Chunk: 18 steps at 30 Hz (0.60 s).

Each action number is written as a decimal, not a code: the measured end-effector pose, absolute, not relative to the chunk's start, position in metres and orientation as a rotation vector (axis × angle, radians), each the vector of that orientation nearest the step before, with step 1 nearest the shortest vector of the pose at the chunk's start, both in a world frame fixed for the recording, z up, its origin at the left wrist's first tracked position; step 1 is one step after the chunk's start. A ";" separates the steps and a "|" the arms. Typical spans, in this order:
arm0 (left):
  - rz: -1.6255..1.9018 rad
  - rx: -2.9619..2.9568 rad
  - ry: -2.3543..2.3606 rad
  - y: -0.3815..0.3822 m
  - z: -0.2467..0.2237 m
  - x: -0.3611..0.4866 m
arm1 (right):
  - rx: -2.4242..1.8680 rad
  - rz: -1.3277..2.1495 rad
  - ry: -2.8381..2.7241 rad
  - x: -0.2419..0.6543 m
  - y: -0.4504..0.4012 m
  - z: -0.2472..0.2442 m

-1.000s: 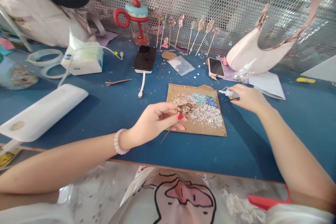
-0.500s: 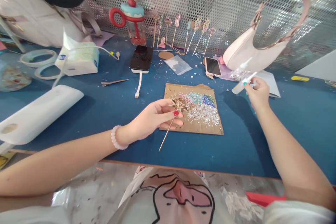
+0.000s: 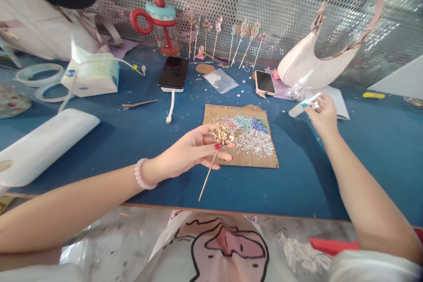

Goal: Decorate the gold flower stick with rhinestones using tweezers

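The step in hand appears to be readying a gold flower (image 3: 222, 135) on a thin stem (image 3: 207, 177) for glue. The flower hangs above the left part of the cardboard (image 3: 244, 162), where loose sparkly gems (image 3: 257, 142) lie spread in patches of colour. The person's left hand (image 3: 190, 150) has thumb and forefinger drawn close about the flower's base, the other fingers loosely spread beneath; the stem slants down to the near left of the cardboard. Beyond the cardboard's right edge, the right hand (image 3: 323, 114) has its fingers curled around a small bottle (image 3: 298, 109) with a narrow tip, though the far side of that grip is hidden. The next move probably calls for a steady left pinch, with the bottle's tip brought accurately to the petals. Behind the cardboard are a clear plastic bag (image 3: 220, 81) and, farther back, several decorated sticks (image 3: 243, 42).
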<state>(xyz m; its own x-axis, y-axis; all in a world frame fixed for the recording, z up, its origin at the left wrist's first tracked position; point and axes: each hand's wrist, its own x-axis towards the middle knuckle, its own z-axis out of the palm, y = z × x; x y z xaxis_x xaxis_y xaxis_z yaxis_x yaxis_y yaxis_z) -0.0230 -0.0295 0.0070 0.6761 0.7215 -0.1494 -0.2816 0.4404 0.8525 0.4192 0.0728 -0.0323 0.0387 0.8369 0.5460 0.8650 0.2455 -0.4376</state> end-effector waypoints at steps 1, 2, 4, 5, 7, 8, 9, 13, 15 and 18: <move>0.665 0.924 0.551 -0.029 0.006 -0.023 | -1.566 -0.055 -1.727 0.418 0.071 -0.030; 0.667 0.933 0.555 -0.029 0.006 -0.023 | -1.560 -0.066 -1.677 0.415 0.068 -0.027; 0.662 0.949 0.564 -0.028 0.004 -0.024 | -1.539 -0.119 -1.585 0.410 0.062 -0.019; 0.656 0.956 0.566 -0.028 0.004 -0.024 | -1.527 -0.159 -1.541 0.406 0.058 -0.015; 0.645 0.966 0.566 -0.028 0.003 -0.024 | -1.500 -0.261 -1.457 0.398 0.052 -0.006; 0.641 0.968 0.562 -0.028 0.003 -0.024 | -1.478 -0.320 -1.418 0.394 0.049 -0.002; 0.640 0.966 0.557 -0.028 0.002 -0.024 | -1.455 -0.365 -1.398 0.389 0.046 0.002; 0.647 0.943 0.552 -0.028 0.003 -0.022 | -1.351 -0.464 -1.406 0.365 0.032 0.012; 0.653 0.932 0.571 -0.028 0.003 -0.021 | -1.311 -0.457 -1.456 0.351 0.024 0.012; 0.641 0.945 0.602 -0.027 0.003 -0.021 | -1.307 -0.350 -1.582 0.330 0.010 0.006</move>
